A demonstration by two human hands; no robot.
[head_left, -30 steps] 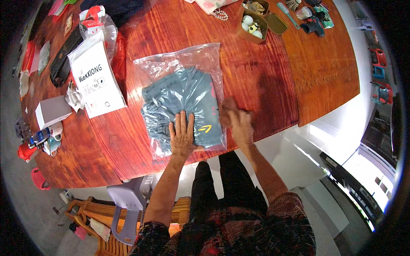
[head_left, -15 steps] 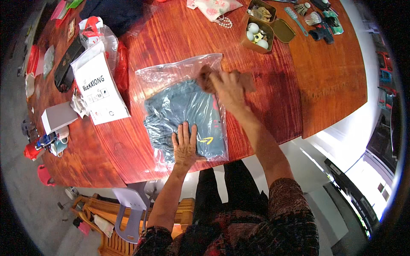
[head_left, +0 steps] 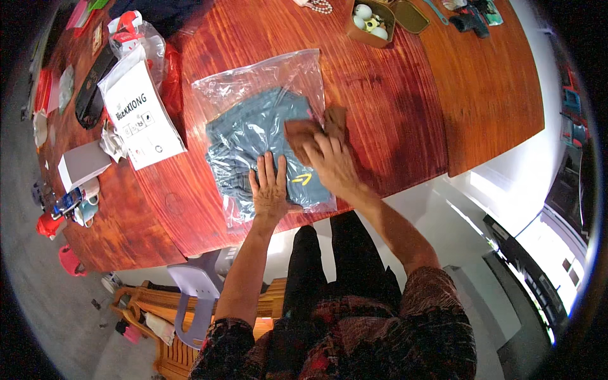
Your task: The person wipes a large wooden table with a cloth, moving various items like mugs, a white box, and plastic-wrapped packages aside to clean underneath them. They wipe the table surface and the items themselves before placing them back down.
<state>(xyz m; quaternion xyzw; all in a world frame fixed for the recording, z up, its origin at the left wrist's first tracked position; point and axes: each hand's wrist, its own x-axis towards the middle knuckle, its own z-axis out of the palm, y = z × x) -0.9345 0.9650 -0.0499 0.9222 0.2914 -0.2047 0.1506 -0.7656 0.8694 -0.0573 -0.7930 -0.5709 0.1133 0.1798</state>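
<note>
A blue-grey folded garment [head_left: 250, 123] with a small yellow mark lies inside a clear plastic bag [head_left: 272, 68] on the table. My left hand [head_left: 271, 195] rests flat on the near part of the bag, fingers spread. Over the bag's right side, my right hand [head_left: 332, 166] holds a brown cloth [head_left: 304, 136], blurred by motion. Part of the cloth lies on the bag, and another bunch of it sticks up beyond my fingers, past the bag's right edge.
Left of the bag lies a white printed packet [head_left: 144, 114], near a black case [head_left: 95, 95] and a grey-white box [head_left: 82, 166]. An open tin [head_left: 370, 37] with white balls stands at the far right. A grey chair [head_left: 193, 282] is below the table's near edge.
My right hand has drawn the brown cloth toward me, from the bag's far right corner down its right side. The left hand stays on the bag. The whole view has shifted slightly.
</note>
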